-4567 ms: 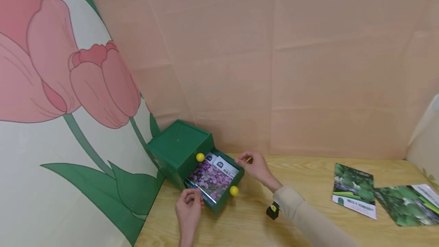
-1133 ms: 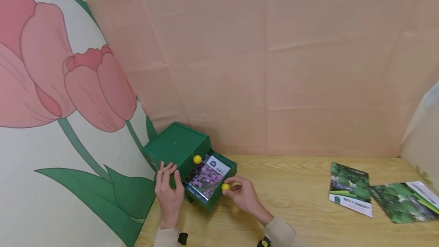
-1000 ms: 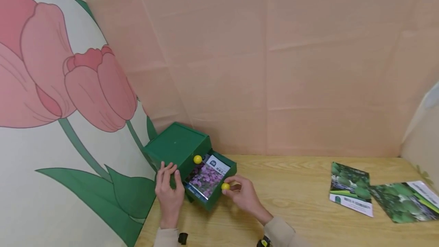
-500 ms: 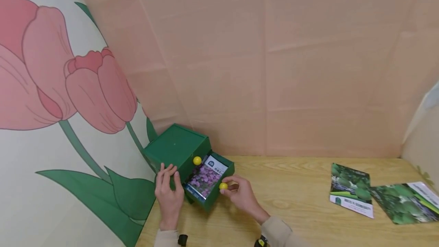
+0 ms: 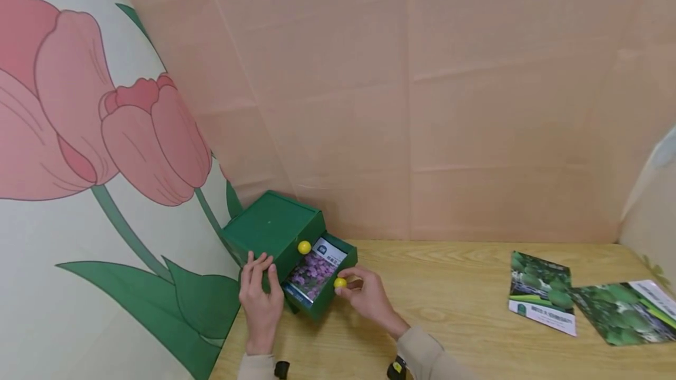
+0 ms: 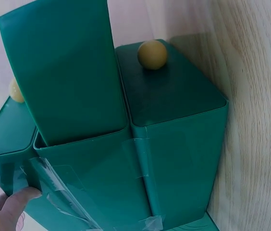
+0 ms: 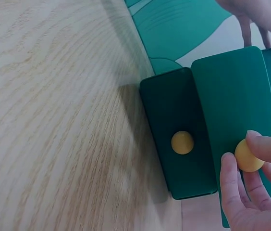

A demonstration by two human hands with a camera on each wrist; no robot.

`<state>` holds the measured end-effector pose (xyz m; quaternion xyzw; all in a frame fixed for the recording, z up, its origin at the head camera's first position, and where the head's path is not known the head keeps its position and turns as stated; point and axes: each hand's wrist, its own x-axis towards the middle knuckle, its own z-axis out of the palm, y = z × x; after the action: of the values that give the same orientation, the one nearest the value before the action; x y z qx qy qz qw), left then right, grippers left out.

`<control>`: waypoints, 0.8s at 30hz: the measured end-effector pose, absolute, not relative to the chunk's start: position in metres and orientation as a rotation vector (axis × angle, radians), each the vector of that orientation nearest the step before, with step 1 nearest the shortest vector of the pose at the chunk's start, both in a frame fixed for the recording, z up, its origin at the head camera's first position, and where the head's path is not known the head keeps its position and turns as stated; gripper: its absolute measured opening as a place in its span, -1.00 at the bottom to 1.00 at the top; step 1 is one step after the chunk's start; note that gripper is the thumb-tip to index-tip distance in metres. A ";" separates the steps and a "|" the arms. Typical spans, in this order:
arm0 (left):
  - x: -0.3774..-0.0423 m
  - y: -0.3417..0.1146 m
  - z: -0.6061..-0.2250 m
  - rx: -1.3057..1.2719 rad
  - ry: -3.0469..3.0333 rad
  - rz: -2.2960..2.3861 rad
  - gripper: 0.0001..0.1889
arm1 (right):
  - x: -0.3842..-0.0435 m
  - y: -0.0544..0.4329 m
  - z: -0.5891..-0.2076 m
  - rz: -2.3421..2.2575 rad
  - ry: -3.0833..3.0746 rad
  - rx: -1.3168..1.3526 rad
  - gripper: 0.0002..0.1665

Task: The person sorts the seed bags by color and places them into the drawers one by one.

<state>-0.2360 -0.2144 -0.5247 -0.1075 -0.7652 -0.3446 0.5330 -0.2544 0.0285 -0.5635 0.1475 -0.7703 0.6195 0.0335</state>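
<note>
A green drawer cabinet (image 5: 271, 223) stands by the flower-painted wall. Its middle drawer (image 5: 347, 258) is partly out, and inside lies a packet (image 5: 313, 271) printed with purple flowers. My right hand (image 5: 371, 299) pinches that drawer's yellow knob (image 7: 249, 156) between thumb and fingers. Against the cabinet's near left side rests my left hand (image 5: 261, 304), fingertips at the top edge. In the left wrist view its thumb (image 6: 22, 198) presses the taped side of the top unit. The top and bottom drawers are in; the bottom one's yellow knob (image 6: 152, 54) shows in both wrist views.
Two leaf-printed sheets (image 5: 541, 292) lie on the right of the wooden table (image 5: 449, 286), their edges meeting. Behind the table hangs a pinkish cloth (image 5: 412, 133). The tulip-painted wall (image 5: 47, 239) closes off the left side.
My left hand has gone from the drawer's near side to the cabinet. The right hand has moved from the rim to the knob. The drawer has slid partway inward.
</note>
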 end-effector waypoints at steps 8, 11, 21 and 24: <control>-0.237 -0.215 -0.524 -0.275 -1.805 -0.818 -0.75 | -0.259 0.023 -0.563 1.900 -2.357 0.480 -0.72; -0.237 -0.215 -0.524 -0.277 -1.807 -0.823 -0.75 | -0.261 0.021 -0.565 1.904 -2.338 0.489 -0.72; -0.237 -0.214 -0.524 -0.267 -1.804 -0.838 -0.75 | -0.267 0.013 -0.563 1.918 -2.307 0.507 -0.75; -0.237 -0.214 -0.523 -0.265 -1.800 -0.838 -0.76 | -0.267 0.010 -0.561 1.923 -2.312 0.502 -0.75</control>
<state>-0.2366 -0.2141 -0.5234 -0.1113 -0.7570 -0.3525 0.5388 -0.2671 0.0105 -0.5610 0.1646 -0.7575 0.6300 0.0464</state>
